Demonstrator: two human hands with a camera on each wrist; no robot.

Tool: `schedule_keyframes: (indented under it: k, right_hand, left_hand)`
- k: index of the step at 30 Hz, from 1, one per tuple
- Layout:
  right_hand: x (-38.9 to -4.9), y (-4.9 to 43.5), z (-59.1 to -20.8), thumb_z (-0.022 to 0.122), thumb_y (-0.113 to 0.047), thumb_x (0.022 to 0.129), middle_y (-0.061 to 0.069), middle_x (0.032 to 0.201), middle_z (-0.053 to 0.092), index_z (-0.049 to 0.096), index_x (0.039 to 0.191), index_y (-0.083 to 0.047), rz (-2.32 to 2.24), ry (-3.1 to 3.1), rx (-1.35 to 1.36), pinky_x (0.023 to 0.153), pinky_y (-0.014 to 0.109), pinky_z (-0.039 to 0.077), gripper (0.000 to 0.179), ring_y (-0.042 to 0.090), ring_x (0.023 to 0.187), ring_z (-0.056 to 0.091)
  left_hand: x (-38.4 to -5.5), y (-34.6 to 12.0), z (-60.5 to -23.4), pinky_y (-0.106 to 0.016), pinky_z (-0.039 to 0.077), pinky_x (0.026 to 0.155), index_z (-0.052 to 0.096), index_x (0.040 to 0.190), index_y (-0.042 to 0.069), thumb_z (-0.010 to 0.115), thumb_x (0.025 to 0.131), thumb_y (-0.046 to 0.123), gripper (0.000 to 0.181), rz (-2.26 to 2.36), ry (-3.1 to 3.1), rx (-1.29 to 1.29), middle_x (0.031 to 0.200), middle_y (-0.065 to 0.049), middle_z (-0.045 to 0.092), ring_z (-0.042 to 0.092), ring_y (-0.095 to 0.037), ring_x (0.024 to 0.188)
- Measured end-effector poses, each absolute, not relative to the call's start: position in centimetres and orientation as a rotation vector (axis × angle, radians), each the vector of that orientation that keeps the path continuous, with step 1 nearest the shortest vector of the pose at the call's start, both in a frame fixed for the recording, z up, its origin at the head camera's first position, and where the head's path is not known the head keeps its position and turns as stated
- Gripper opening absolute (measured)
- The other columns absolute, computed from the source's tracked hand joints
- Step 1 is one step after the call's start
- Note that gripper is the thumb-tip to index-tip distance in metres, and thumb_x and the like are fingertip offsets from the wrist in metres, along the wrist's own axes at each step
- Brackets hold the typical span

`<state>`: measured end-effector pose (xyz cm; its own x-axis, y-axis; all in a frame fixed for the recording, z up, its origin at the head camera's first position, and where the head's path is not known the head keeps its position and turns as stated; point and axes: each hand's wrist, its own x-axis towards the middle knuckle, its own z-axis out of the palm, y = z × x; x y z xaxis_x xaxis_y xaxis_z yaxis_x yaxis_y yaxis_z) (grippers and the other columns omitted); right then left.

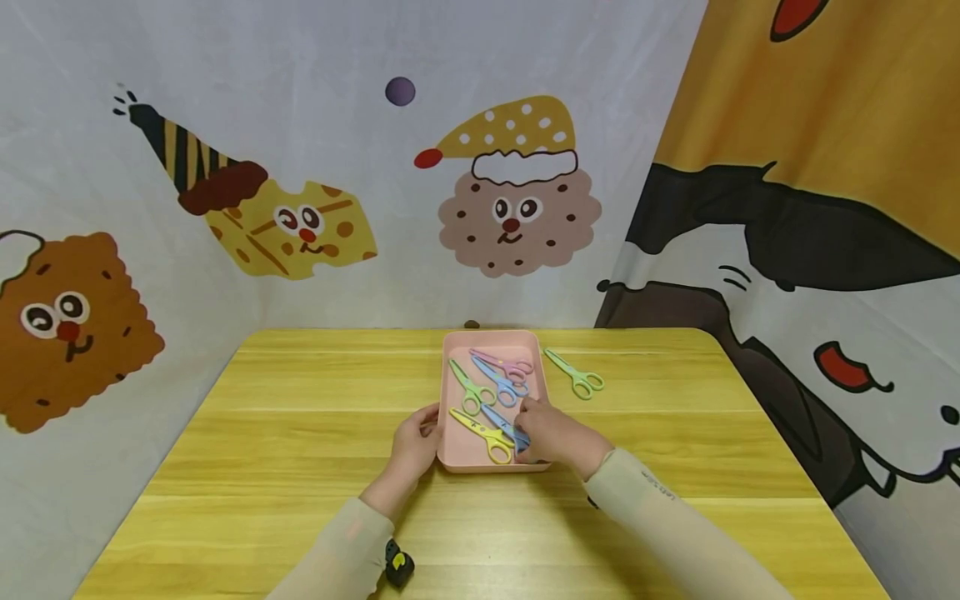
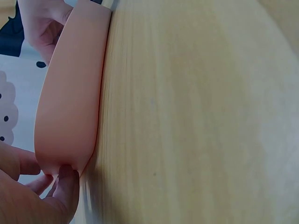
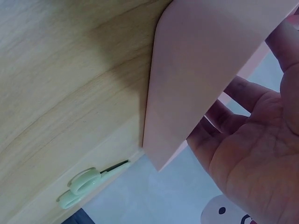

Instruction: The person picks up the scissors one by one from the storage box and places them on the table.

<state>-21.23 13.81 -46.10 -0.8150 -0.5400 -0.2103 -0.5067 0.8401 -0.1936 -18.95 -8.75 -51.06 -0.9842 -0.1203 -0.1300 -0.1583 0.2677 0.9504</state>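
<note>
My left hand (image 1: 415, 442) holds the left wall of a shallow pink tray (image 1: 491, 468), its fingers and thumb at the wall in the left wrist view. Over the tray's near right part, my right hand (image 1: 558, 435) reaches in and grips the handle end of dark blue scissors (image 1: 497, 421); its fingertips are hidden behind the wall in the right wrist view. Beside these lie yellow scissors (image 1: 480, 431). Farther up in the tray are green scissors (image 1: 469, 387), light blue scissors (image 1: 495, 377) and pink scissors (image 1: 501, 363), partly overlapping.
Light green scissors (image 1: 573, 373) lie on the wooden table (image 1: 315, 417), just right of the tray. A small black and yellow object (image 1: 399, 565) is beside the left sleeve. Behind the table's far edge hangs a cartoon-printed cloth (image 1: 337, 300).
</note>
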Motion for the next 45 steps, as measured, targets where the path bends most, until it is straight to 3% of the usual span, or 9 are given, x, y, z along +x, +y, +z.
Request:
schedule_keyframes:
  k: [7, 17, 25, 35, 45]
  right_hand:
    - [-21.19, 13.78, -46.23, 0.081, -0.025, 0.073, 0.004, 0.104, 0.055, 0.066, 0.116, -0.009, -0.159, 2.763, -0.835, 0.080, 0.031, 0.049, 0.048, 0.015, 0.087, 0.048]
    - [-21.29, 13.89, -46.08, 0.076, -0.011, 0.076, 0.001, 0.095, 0.053, 0.065, 0.119, -0.010, -0.149, 2.741, -0.887, 0.074, 0.028, 0.046, 0.044, 0.015, 0.080, 0.044]
    - [-21.49, 13.79, -46.21, 0.077, -0.011, 0.075, 0.003, 0.103, 0.056, 0.065, 0.118, -0.014, -0.156, 2.753, -0.891, 0.077, 0.032, 0.048, 0.045, 0.017, 0.087, 0.048]
    - [-21.50, 14.04, -46.62, 0.081, -0.020, 0.072, 0.006, 0.110, 0.054, 0.063, 0.116, -0.014, -0.302, 2.778, -0.865, 0.071, 0.029, 0.049, 0.048, 0.016, 0.080, 0.049]
    - [-21.65, 14.04, -46.00, 0.084, -0.021, 0.065, 0.008, 0.114, 0.051, 0.063, 0.117, -0.012, -0.434, 2.819, -0.793, 0.076, 0.030, 0.049, 0.057, 0.018, 0.091, 0.048]
  left_hand:
    - [-18.89, -8.59, -50.94, -0.030, 0.055, 0.084, 0.053, 0.130, -0.002, 0.053, 0.093, 0.002, 0.038, 1.867, 2.489, -0.256, 0.120, -0.019, 0.059, 0.060, -0.028, 0.106]
    - [-18.85, -8.67, -50.90, -0.031, 0.054, 0.087, 0.052, 0.131, -0.001, 0.053, 0.094, 0.002, 0.038, 1.880, 2.456, -0.261, 0.122, -0.019, 0.058, 0.058, -0.028, 0.109]
    - [-18.90, -8.69, -50.84, -0.031, 0.055, 0.086, 0.052, 0.132, 0.000, 0.052, 0.095, 0.005, 0.038, 1.863, 2.459, -0.279, 0.124, -0.018, 0.057, 0.059, -0.028, 0.109]
    - [-18.82, -8.70, -50.88, -0.031, 0.055, 0.086, 0.053, 0.131, -0.001, 0.053, 0.094, 0.003, 0.038, 1.879, 2.460, -0.273, 0.123, -0.019, 0.058, 0.059, -0.029, 0.109]
    - [-18.86, -8.66, -50.88, -0.031, 0.055, 0.086, 0.053, 0.131, -0.001, 0.054, 0.093, 0.003, 0.037, 1.876, 2.464, -0.285, 0.123, -0.019, 0.058, 0.059, -0.029, 0.109]
